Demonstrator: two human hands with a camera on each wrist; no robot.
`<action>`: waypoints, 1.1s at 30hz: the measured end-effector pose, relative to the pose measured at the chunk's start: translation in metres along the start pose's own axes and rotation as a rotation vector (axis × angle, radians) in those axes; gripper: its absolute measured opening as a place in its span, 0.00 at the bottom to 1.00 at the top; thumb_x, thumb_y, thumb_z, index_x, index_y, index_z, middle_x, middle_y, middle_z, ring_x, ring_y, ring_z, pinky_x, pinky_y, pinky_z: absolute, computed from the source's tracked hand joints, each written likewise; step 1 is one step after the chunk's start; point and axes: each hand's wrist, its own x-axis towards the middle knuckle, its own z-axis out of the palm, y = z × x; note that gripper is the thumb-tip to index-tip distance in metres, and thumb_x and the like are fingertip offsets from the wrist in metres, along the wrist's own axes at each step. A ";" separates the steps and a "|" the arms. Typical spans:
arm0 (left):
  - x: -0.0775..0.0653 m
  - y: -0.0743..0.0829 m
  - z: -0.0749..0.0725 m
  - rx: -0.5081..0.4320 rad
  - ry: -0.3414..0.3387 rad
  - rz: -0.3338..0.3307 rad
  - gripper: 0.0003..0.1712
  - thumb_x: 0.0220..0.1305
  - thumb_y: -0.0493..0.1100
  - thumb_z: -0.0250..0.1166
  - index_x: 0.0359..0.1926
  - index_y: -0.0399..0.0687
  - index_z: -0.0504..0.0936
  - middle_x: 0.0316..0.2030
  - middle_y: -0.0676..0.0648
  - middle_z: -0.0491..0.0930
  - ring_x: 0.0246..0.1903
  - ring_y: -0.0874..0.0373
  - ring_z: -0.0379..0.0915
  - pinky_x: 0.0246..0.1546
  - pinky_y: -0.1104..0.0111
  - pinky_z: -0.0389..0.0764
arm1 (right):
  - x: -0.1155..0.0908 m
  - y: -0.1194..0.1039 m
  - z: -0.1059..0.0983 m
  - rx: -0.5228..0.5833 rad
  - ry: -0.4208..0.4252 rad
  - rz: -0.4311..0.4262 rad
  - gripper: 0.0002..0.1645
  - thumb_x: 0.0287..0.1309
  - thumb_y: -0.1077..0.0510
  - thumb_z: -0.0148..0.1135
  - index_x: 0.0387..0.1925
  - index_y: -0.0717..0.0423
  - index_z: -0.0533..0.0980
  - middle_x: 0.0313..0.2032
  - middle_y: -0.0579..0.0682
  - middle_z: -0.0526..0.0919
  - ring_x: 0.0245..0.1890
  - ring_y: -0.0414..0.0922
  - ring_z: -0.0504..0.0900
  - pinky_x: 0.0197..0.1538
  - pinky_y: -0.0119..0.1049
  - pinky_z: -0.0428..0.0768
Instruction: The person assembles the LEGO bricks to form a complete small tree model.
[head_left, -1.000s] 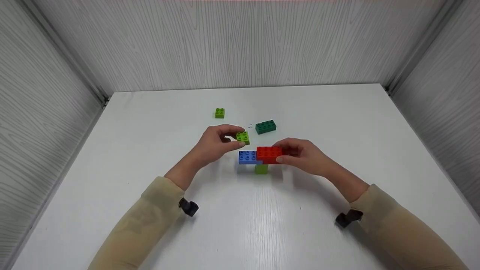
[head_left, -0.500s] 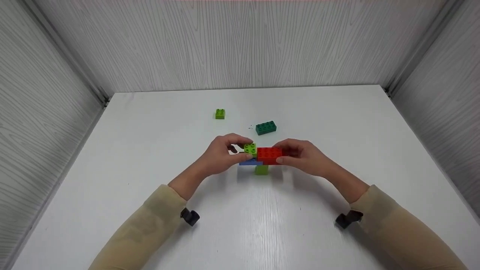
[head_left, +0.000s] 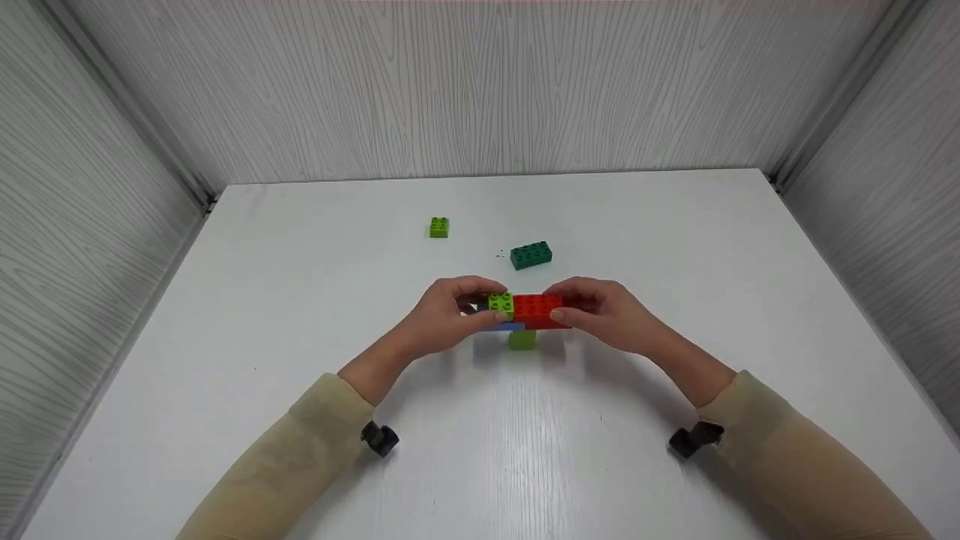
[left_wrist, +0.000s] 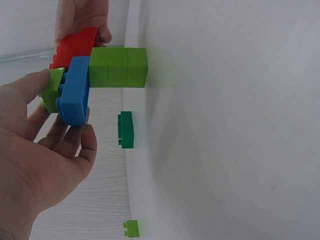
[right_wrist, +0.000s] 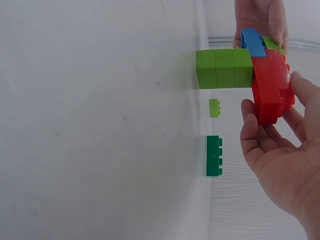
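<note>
Being pinched by the left hand point(head_left: 446, 321): square lime-green plastic brick point(head_left: 500, 303). Gripped by the right hand point(head_left: 613, 315), apparently for steadiness: stacked rectangular red plastic bricks point(head_left: 534, 309).

Light here even, muted, apparently overhead | pale glare streaking the white tabletop point(head_left: 517, 450) | soft shadows beneath left sleeve point(head_left: 277, 457), right sleeve point(head_left: 810, 465) and stacked toy bricks point(head_left: 537, 307) | faint pink line topping the grained back wall point(head_left: 480, 97) | wrist views dimmer, greyer, hazy
</note>
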 end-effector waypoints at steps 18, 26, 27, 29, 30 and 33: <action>-0.002 -0.001 0.006 -0.113 0.030 -0.076 0.19 0.69 0.47 0.75 0.58 0.54 0.88 0.52 0.52 0.86 0.50 0.51 0.81 0.49 0.63 0.86 | 0.001 0.001 0.002 0.023 0.014 0.013 0.21 0.70 0.48 0.72 0.60 0.47 0.82 0.54 0.48 0.85 0.52 0.51 0.83 0.53 0.37 0.86; -0.002 -0.003 0.007 -0.112 0.044 -0.099 0.17 0.69 0.46 0.75 0.57 0.54 0.89 0.51 0.52 0.86 0.49 0.52 0.81 0.50 0.63 0.86 | 0.002 0.003 0.002 0.043 0.007 0.000 0.20 0.70 0.47 0.71 0.59 0.47 0.83 0.53 0.48 0.85 0.51 0.52 0.83 0.52 0.37 0.86; -0.002 -0.003 0.007 -0.103 0.046 -0.099 0.17 0.69 0.46 0.75 0.57 0.54 0.89 0.51 0.53 0.86 0.50 0.52 0.81 0.50 0.63 0.86 | 0.002 0.003 0.002 0.040 0.008 0.003 0.20 0.70 0.47 0.71 0.59 0.47 0.83 0.53 0.48 0.85 0.51 0.52 0.83 0.52 0.37 0.86; -0.002 -0.002 0.007 -0.085 0.050 -0.104 0.17 0.69 0.47 0.75 0.57 0.55 0.89 0.51 0.53 0.86 0.50 0.52 0.80 0.50 0.63 0.85 | 0.002 0.003 0.002 0.041 0.009 0.006 0.20 0.70 0.48 0.72 0.59 0.47 0.83 0.53 0.48 0.85 0.51 0.53 0.82 0.52 0.37 0.86; -0.002 -0.001 0.007 -0.077 0.051 -0.106 0.17 0.69 0.47 0.75 0.57 0.55 0.89 0.51 0.53 0.86 0.50 0.52 0.80 0.50 0.63 0.85 | 0.001 0.003 0.002 0.042 0.010 0.007 0.20 0.70 0.48 0.72 0.59 0.47 0.83 0.53 0.48 0.85 0.52 0.53 0.82 0.52 0.37 0.86; -0.003 0.000 0.008 -0.063 0.057 -0.116 0.18 0.68 0.48 0.76 0.58 0.56 0.89 0.52 0.54 0.86 0.50 0.52 0.79 0.49 0.63 0.85 | 0.001 0.004 0.003 0.047 0.014 0.004 0.20 0.69 0.49 0.73 0.59 0.47 0.82 0.54 0.48 0.85 0.52 0.53 0.81 0.52 0.37 0.86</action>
